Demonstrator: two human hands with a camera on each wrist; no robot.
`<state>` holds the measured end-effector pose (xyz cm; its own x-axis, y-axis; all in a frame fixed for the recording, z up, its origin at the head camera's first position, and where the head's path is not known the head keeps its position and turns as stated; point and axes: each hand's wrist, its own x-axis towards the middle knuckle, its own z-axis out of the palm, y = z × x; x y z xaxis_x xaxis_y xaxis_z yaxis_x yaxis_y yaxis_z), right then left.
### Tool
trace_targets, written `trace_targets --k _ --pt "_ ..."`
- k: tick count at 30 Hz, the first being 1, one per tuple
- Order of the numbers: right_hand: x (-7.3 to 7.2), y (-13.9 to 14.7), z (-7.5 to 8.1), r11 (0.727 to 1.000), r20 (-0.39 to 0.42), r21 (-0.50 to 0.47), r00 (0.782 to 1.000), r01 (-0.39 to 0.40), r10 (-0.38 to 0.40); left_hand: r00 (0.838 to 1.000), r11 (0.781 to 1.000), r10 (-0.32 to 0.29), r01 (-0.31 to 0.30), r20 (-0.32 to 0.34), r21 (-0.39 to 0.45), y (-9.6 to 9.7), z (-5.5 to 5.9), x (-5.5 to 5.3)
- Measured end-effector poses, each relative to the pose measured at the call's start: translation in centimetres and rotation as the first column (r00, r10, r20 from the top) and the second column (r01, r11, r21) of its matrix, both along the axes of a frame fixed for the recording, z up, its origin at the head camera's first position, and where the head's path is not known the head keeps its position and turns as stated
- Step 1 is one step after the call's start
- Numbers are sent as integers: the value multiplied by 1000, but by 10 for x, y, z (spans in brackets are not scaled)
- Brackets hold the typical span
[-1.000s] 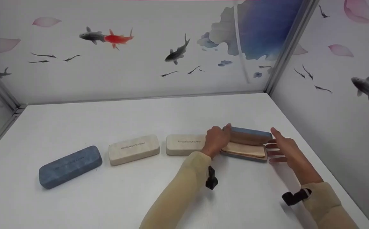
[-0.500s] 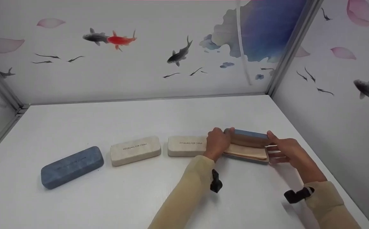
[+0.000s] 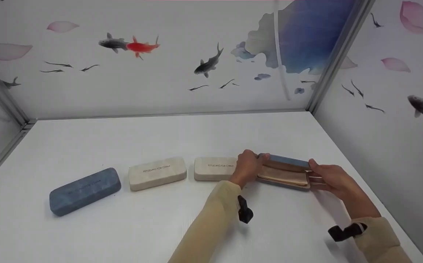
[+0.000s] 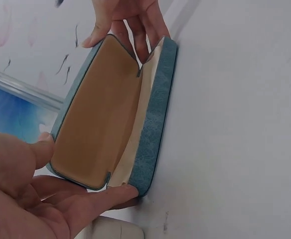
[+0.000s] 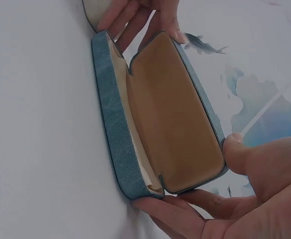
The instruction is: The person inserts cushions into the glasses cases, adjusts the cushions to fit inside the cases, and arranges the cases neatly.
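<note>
A blue glasses case (image 3: 284, 186) sits unfolded at the right of the table, its lid (image 4: 98, 109) raised at an angle over the base. A tan cloth (image 3: 284, 175) lies in the base, and the lid has a brown lining. My left hand (image 3: 249, 167) grips the case's left end, thumb on the lid's edge and fingers at the base. At the opposite end my right hand (image 3: 333, 179) holds it likewise, its thumb (image 5: 235, 152) against the lid and fingers lower down by the base.
Just left of my left hand is a cream glasses case (image 3: 215, 169), partly covered by it. Another cream case (image 3: 157, 174) and a closed blue case (image 3: 85, 191) continue the row leftward. Printed panels (image 3: 160, 91) wall the white table (image 3: 142, 233) at the back and sides.
The lid's upper edge has come down closer to the base. My right hand, a little apart from the case at first, now touches its end; my left hand has kept its hold.
</note>
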<state>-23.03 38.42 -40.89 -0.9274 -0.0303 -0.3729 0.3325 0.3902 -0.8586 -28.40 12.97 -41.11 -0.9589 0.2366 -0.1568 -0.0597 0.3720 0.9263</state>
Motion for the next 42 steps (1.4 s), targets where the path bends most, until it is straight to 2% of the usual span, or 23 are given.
trace_targets --k 7,14,20,24,28,34,42 --pt "9 -2 -5 999 -24 20 999 -34 35 999 999 -49 49 -10 19 -2 -7 9" --pt "8 -7 -1 999 -45 30 999 -23 25 994 998 -68 68 -91 -6 -5 -6 8" --pt "11 -10 -5 998 -59 59 998 3 1 995 997 -67 63 -74 -53 -3 -7 10" --pt "13 -13 -10 996 -92 84 996 24 -16 996 997 -59 55 -67 -54 -4 -7 12" --pt "16 -14 -15 993 -118 111 993 41 -28 994 995 -86 82 -71 -65 -7 -9 13" --pt "19 -17 -19 991 -143 117 989 66 -49 992 994 -89 84 -84 -63 -11 -9 15" --pt "25 -18 -25 972 -194 222 980 78 -35 993 991 -81 71 -88 -109 -9 -10 15"
